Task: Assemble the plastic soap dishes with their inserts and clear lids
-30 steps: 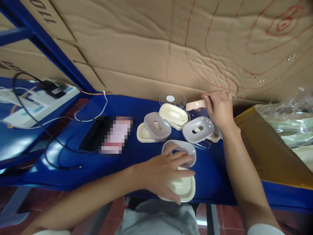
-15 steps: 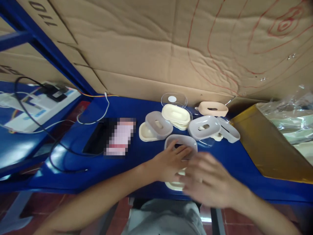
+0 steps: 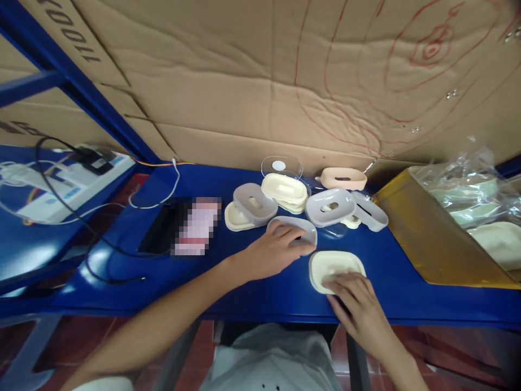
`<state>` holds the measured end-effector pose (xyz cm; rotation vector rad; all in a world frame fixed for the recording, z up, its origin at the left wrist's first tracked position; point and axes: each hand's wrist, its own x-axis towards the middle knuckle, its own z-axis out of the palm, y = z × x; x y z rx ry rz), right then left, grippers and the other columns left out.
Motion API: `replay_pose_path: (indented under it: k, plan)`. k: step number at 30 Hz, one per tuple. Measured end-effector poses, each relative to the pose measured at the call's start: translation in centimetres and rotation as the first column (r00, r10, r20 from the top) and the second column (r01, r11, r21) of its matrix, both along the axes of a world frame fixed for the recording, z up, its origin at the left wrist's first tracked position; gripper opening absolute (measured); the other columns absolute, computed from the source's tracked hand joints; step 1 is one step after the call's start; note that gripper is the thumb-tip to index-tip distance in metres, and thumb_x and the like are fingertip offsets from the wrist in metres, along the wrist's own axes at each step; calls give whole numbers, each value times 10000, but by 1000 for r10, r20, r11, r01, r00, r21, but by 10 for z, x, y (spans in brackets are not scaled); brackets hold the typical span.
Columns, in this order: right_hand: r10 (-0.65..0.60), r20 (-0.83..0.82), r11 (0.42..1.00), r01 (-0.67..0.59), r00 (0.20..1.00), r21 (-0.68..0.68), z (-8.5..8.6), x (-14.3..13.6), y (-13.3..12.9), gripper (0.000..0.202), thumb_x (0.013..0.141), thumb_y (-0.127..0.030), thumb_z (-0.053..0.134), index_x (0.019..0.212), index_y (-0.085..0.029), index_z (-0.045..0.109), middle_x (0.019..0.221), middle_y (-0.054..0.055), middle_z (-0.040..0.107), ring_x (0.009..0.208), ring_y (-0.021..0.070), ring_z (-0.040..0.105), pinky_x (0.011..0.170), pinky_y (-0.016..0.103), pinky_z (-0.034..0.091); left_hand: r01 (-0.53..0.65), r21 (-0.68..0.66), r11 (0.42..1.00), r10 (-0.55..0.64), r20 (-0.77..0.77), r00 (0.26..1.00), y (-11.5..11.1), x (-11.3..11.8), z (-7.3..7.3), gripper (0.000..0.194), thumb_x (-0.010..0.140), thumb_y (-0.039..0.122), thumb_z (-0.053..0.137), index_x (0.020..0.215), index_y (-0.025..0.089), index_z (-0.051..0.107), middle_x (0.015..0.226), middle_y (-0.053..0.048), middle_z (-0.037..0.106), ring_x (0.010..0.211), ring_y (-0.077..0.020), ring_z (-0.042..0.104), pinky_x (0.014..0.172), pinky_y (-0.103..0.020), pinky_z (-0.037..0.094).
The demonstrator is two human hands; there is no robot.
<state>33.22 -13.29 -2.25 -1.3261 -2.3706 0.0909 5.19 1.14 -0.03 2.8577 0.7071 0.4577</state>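
Observation:
My left hand [image 3: 277, 250] grips a grey oval plastic tray [image 3: 295, 222] with a slot in its base. Its fingers reach inside and its thumb is at the right end. To the right lies a cream oval lid [image 3: 331, 263] on the blue table. My right hand [image 3: 356, 304] has its fingers curled over the lid's near edge, with the thumb below. Behind them are more grey trays [image 3: 330, 207], a stack of cream lids [image 3: 284, 190], a peach tray [image 3: 343, 178] and a clear lid [image 3: 280, 163].
A phone with a blurred screen [image 3: 197, 225] lies left on the blue table [image 3: 244, 296]. Cables and a white power strip [image 3: 77, 184] are farther left. A cardboard box [image 3: 427, 239] with bagged green trays and a cream part stands right. Cardboard [image 3: 203, 98] forms the back wall.
My right hand has moved right and down, away from my left hand, and the cream lid now lies to the right under it. My left hand's fingers have bent onto the grey tray.

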Motion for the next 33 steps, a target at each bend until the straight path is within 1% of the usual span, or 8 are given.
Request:
replay_pose_path:
  k: [6, 9, 12, 16, 19, 23, 28, 33]
  plan:
    - [-183, 48, 979, 178, 982, 101, -8, 52, 16, 287, 1098, -254, 610, 1380, -234, 653, 1250, 103, 759, 1193, 308, 695, 1022, 484, 470, 22, -62, 998, -13, 138, 990, 15, -24, 22, 388, 1117, 329, 600, 1501, 275, 612, 1504, -122, 653, 1385, -286, 621, 1199, -497, 460]
    - [-239, 7, 955, 233, 971, 183, -1, 57, 24, 318, 1089, -261, 620, 1403, -204, 625, 1264, 137, 750, 1185, 333, 688, 1016, 509, 470, -110, -87, 990, 123, 164, 979, 33, -55, 39, 367, 1106, 276, 572, 1467, 275, 633, 1511, -104, 656, 1398, -268, 616, 1211, -473, 465]
    - [-124, -34, 976, 128, 992, 178, 12, 35, 35, 346, 1081, -233, 631, 1423, -181, 617, 1291, 150, 732, 1225, 318, 666, 1046, 492, 475, -220, -85, 972, 224, 37, 974, 47, -85, 45, 499, 982, 168, 638, 1467, 284, 617, 1599, -90, 586, 1517, -312, 518, 1241, -523, 423]
    - [166, 73, 966, -177, 983, 188, 28, -19, 61, 311, 1090, -188, 602, 1396, -183, 654, 1284, 118, 752, 1218, 280, 667, 1101, 474, 456, -328, -25, 944, 326, -64, 943, 56, -105, 29, 527, 948, 188, 709, 1462, 275, 633, 1636, -126, 544, 1541, -368, 484, 1210, -567, 420]
    - [300, 155, 923, -328, 941, 203, 31, -50, 88, 294, 1095, -196, 583, 1371, -176, 683, 1313, 114, 763, 1249, 282, 668, 1114, 475, 453, -332, 29, 943, 334, -71, 940, 58, -106, 13, 402, 1008, 186, 677, 1403, 258, 674, 1485, -121, 674, 1414, -340, 607, 1201, -582, 400]
    - [322, 156, 904, -352, 934, 242, 21, -63, 116, 276, 1090, -219, 600, 1343, -192, 706, 1329, 119, 771, 1244, 281, 682, 1110, 473, 459, -287, 108, 952, 293, -35, 956, 59, -103, 5, 272, 1065, 195, 644, 1328, 235, 702, 1320, -94, 764, 1259, -300, 698, 1143, -530, 429]
    - [286, 25, 945, -286, 958, 157, 15, -53, 120, 228, 1076, -259, 664, 1297, -216, 702, 1285, 108, 778, 1214, 268, 702, 1127, 478, 432, -275, 250, 928, 255, 110, 961, 45, -95, 18, 206, 1091, 227, 630, 1284, 181, 684, 1233, -114, 789, 1133, -281, 730, 1045, -464, 500]
    - [182, -34, 979, -178, 983, 102, 17, -49, 117, 301, 1077, -258, 627, 1365, -171, 624, 1277, 159, 754, 1204, 302, 685, 1066, 480, 474, -94, 235, 967, 29, 267, 963, 5, -65, 35, 139, 1052, 233, 658, 1170, 164, 681, 1024, -69, 789, 942, -206, 724, 910, -375, 576]
